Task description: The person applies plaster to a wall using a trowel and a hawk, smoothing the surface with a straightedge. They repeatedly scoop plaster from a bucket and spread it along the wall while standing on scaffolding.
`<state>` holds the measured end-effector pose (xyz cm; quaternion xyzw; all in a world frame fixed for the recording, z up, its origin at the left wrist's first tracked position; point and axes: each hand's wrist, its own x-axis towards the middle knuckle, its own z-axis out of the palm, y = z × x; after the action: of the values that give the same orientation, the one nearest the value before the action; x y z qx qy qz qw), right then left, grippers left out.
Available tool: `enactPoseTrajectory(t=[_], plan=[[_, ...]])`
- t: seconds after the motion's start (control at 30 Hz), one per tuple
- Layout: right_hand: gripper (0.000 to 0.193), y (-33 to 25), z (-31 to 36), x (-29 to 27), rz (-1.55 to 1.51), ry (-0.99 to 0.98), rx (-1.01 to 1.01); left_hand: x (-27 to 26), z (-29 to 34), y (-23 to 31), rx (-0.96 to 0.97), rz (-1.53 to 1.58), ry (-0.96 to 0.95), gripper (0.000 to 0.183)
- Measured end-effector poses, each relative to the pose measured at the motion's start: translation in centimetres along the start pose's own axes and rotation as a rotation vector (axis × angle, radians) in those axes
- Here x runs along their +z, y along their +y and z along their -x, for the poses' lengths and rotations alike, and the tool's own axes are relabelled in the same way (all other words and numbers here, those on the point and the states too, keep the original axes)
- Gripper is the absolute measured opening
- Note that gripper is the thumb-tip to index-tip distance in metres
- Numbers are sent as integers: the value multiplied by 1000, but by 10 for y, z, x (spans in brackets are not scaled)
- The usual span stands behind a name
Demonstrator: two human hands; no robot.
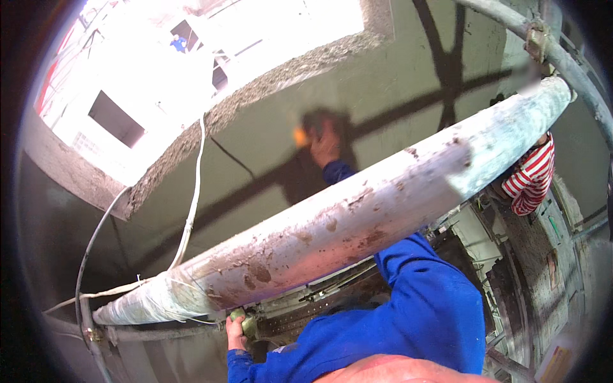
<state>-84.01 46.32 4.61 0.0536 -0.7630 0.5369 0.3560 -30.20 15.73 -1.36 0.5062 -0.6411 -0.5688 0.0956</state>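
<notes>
My right arm in a blue sleeve passes behind a thick, mortar-spattered, pale pipe [345, 220]. My right hand [327, 145] is up against the smooth grey-green wall [377, 102]. It grips an orange thing [300, 136], too blurred by motion to name, and a dark shadow surrounds it. Below the pipe's left part, my left hand [235, 330] is closed around a rounded greenish lump [248, 325], whose kind I cannot make out. Plastic wrapping [159, 300] covers the pipe's left end.
A white cable [193, 210] hangs from the window opening's rough edge [255, 96]. Metal scaffold tubes [575, 64] cross at upper right. Another person's red-and-white striped sleeve [535, 175] shows beyond the pipe. Perforated dark planks [287, 325] lie below. A distant person [179, 43] in blue is outside.
</notes>
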Motion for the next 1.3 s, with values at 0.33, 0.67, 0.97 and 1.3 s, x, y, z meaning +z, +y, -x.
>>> enactPoseTrajectory(t=[0.33,0.67,0.97,1.3], plan=[[33,92,-110,-48,-352,363,512,-18,19,1,50,1,124,33],[27,3,-71,-25,-31,376,144,23,-20,46,-102,92,34,30],[20,35,-131,-91,-719,417,768,-23,-24,-9,-5,135,221,25],[27,35,-29,-24,-52,358,81,27,-33,42,18,105,112,25]])
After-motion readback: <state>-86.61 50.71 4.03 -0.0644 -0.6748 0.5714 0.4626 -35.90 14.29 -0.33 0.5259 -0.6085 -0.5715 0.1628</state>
